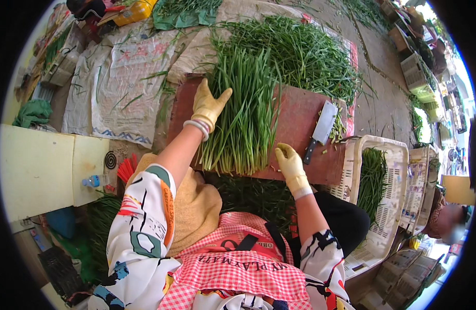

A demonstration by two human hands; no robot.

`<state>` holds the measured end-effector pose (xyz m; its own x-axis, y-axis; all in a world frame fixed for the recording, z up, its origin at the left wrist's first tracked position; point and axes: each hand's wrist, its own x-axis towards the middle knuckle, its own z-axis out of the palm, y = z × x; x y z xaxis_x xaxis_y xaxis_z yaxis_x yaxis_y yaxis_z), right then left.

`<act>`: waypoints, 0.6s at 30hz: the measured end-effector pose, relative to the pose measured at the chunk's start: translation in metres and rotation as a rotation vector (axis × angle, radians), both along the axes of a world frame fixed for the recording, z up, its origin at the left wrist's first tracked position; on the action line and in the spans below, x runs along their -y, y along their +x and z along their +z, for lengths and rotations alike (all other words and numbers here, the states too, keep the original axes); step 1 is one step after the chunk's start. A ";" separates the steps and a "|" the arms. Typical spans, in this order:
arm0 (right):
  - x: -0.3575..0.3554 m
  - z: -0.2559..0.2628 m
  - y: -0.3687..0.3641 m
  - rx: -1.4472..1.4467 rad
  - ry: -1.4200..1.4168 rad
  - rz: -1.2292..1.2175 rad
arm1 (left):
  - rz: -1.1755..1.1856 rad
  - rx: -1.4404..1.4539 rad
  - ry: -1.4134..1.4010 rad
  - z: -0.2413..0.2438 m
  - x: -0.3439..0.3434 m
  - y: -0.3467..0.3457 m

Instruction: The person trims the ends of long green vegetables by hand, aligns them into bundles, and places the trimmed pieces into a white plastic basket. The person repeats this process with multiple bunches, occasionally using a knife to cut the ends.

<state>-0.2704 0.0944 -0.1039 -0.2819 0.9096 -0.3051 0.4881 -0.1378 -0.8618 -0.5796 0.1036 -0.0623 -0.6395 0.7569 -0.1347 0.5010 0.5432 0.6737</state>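
Note:
A thick bundle of garlic chives point(241, 116) lies on a reddish-brown board point(300, 112), its pale cut ends towards me. At its left side is my left hand point(209, 102) in a yellowish glove, thumb and fingers spread, the thumb against the leaves. My right hand point(291, 164), gloved too, hovers by the board's front edge, just right of the stem ends. Its fingers are loosely bent, with nothing visible in them. Farther right a cleaver point(325, 123) with a black handle lies flat beside chopped stem ends point(337, 126).
Behind the board is a heap of loose chives point(300, 54). A white plastic crate point(402, 186) holding chives point(371, 178) stands at the right. To the left are a woven sack point(133, 85), a bottle point(93, 181) and a pale panel point(36, 166). Another person point(441, 219) is at the far right.

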 end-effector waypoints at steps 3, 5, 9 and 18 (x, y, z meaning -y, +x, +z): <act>0.007 -0.010 -0.020 0.111 0.077 0.043 | 0.068 0.152 -0.011 -0.027 0.022 0.006; 0.030 0.006 -0.044 0.052 0.033 0.117 | 0.086 0.355 -0.061 -0.032 0.033 0.017; 0.057 0.011 -0.058 0.160 0.076 0.237 | -0.133 0.377 0.011 -0.030 0.037 0.039; 0.041 0.036 -0.006 0.338 0.157 0.363 | -0.085 0.241 -0.032 -0.033 0.033 0.034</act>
<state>-0.2762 0.0530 -0.0682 -0.4967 0.8139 -0.3013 0.7353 0.2102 -0.6443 -0.5455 0.0705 -0.0955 -0.5202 0.7997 -0.2999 0.3729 0.5286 0.7626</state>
